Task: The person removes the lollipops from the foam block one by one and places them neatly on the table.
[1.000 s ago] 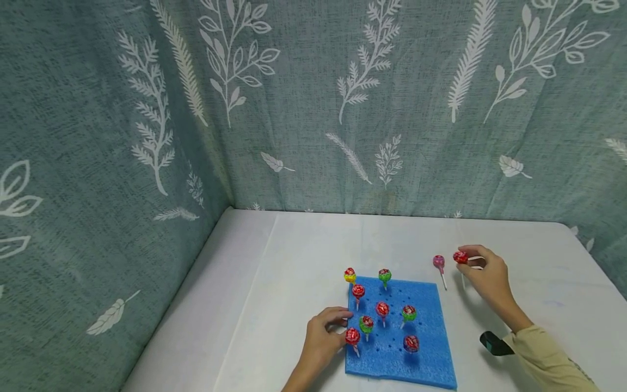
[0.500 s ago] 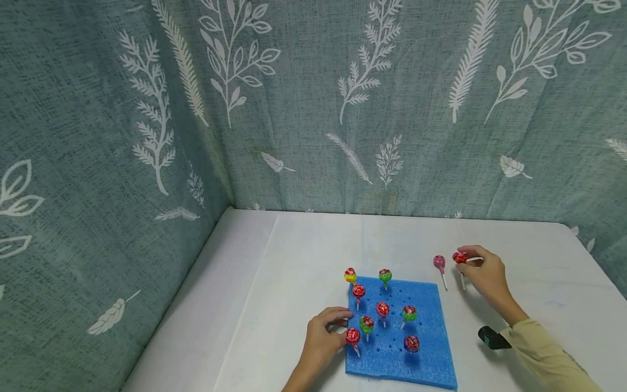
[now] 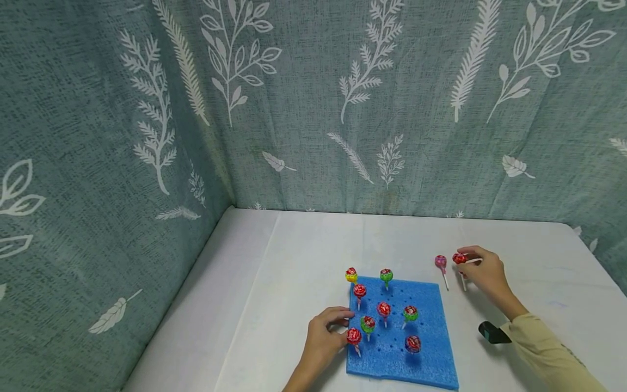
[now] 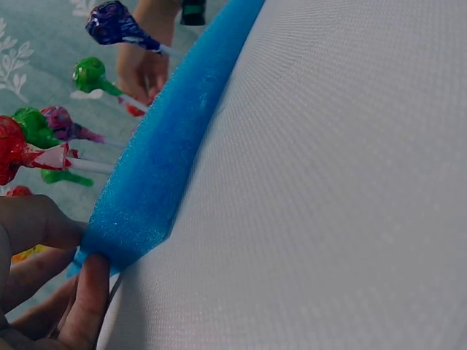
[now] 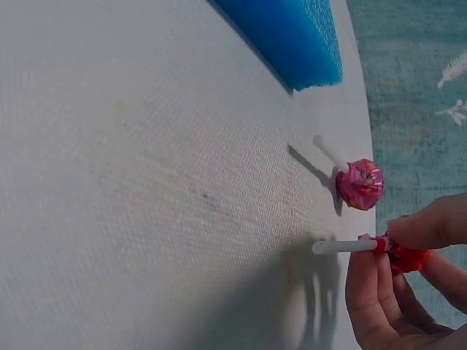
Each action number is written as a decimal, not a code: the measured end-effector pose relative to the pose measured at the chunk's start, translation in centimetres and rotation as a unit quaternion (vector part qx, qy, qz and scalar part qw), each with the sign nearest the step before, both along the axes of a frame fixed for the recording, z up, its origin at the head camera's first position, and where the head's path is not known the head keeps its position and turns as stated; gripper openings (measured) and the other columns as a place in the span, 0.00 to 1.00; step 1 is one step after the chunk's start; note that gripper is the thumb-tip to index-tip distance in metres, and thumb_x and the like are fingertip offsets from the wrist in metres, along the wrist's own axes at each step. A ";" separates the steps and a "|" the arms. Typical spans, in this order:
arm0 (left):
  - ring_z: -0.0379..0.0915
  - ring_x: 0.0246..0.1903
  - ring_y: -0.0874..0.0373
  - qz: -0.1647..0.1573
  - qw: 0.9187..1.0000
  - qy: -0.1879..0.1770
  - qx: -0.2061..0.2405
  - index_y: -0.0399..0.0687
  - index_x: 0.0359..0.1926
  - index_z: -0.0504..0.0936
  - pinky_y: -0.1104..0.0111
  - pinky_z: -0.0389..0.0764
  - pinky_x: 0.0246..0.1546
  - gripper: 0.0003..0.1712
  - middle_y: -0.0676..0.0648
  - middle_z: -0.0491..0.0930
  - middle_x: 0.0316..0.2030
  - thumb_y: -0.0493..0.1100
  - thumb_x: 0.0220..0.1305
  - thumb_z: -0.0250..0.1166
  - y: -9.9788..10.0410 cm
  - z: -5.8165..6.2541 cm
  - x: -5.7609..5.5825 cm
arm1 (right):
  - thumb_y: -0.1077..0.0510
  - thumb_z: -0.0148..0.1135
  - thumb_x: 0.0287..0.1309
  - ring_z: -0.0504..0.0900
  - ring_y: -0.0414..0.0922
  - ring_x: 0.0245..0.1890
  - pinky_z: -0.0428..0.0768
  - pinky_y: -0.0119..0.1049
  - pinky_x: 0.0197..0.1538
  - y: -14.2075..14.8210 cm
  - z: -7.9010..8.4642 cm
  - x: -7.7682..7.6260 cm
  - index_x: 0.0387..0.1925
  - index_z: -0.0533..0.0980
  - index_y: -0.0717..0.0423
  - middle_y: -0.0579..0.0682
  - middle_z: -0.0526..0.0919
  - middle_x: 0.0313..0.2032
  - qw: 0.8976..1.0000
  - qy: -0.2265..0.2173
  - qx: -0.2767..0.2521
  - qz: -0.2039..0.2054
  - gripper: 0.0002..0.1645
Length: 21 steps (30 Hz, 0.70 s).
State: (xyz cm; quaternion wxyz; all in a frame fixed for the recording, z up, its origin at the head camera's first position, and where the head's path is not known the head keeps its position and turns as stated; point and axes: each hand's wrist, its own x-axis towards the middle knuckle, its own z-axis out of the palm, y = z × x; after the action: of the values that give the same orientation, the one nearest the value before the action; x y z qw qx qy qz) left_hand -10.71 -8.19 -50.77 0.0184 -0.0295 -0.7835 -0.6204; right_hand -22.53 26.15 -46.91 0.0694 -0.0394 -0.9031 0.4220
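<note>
Thumb and fingers of my right hand (image 3: 485,272) pinch a red-wrapped lollipop (image 5: 410,260); its white stick points back toward me. Beside it on the table lies a pink lollipop (image 5: 361,184). My left hand (image 3: 320,337) grips the left edge of a blue foam board (image 3: 431,365), its fingertips on the board's side in the left wrist view. Several lollipops stand upright in the board, among them a red one (image 3: 354,336) near my left thumb, green ones such as the one at the back (image 3: 386,275), a yellow one (image 3: 351,275) and a dark blue-wrapped one (image 4: 111,22).
The white table (image 3: 284,272) extends to the left and behind the board. Rows of small holes mark the foam between the lollipops. A leaf-patterned curtain (image 3: 303,136) bounds the back and left. A dark wrist camera (image 3: 493,333) sits at the right sleeve (image 3: 543,348).
My right hand, with the red lollipop, has shifted very slightly left toward the pink one. The left hand and the board have not visibly moved.
</note>
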 end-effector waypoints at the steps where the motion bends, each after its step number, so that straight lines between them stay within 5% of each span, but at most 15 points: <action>1: 0.78 0.38 0.55 0.001 1.000 -0.001 -0.001 0.41 0.40 0.86 0.73 0.77 0.33 0.22 0.46 0.80 0.44 0.23 0.38 0.68 0.0 0.0 0.0 | 0.63 0.63 0.52 0.79 0.51 0.33 0.77 0.29 0.26 0.0 0.0 0.0 0.51 0.73 0.70 0.68 0.77 0.42 1.000 -0.007 0.001 0.000 0.23; 4: 0.79 0.38 0.52 0.000 1.000 -0.002 -0.003 0.39 0.40 0.85 0.69 0.79 0.36 0.22 0.44 0.80 0.44 0.23 0.39 0.68 0.1 0.5 0.1 | 0.62 0.63 0.53 0.78 0.53 0.36 0.77 0.30 0.27 0.0 -0.1 -0.1 0.51 0.72 0.70 0.68 0.75 0.43 1.000 -0.030 0.000 0.002 0.24; 11: 0.78 0.38 0.44 -0.006 1.000 -0.003 -0.003 0.31 0.39 0.84 0.63 0.80 0.38 0.20 0.36 0.79 0.44 0.22 0.39 0.65 0.4 3.8 1.1 | 0.62 0.61 0.54 0.76 0.55 0.38 0.77 0.28 0.25 0.1 -0.2 -0.4 0.53 0.71 0.70 0.68 0.73 0.45 0.998 -0.070 -0.003 0.002 0.25; 18: 0.78 0.38 0.59 -0.001 1.000 -0.010 -0.014 0.44 0.40 0.86 0.71 0.79 0.36 0.22 0.48 0.80 0.44 0.25 0.39 0.68 -0.1 -0.2 -0.1 | 0.63 0.62 0.53 0.78 0.51 0.32 0.75 0.27 0.23 0.4 -0.6 -0.7 0.51 0.71 0.72 0.69 0.74 0.42 0.997 -0.079 -0.008 0.006 0.25; 21: 0.78 0.38 0.58 0.000 1.000 -0.013 -0.017 0.44 0.40 0.86 0.71 0.78 0.36 0.22 0.48 0.80 0.44 0.25 0.39 0.68 -0.1 -0.1 -0.1 | 0.63 0.62 0.53 0.78 0.50 0.32 0.75 0.27 0.23 0.4 -0.8 -0.8 0.51 0.71 0.72 0.68 0.74 0.42 0.997 -0.077 -0.005 0.006 0.24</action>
State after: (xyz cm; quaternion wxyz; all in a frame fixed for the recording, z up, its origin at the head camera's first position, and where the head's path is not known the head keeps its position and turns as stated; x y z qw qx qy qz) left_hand -10.77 -8.25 -50.91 0.0076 -0.0216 -0.7939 -0.6076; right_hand -23.32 26.52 -47.69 -0.0034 -0.0668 -0.9040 0.4222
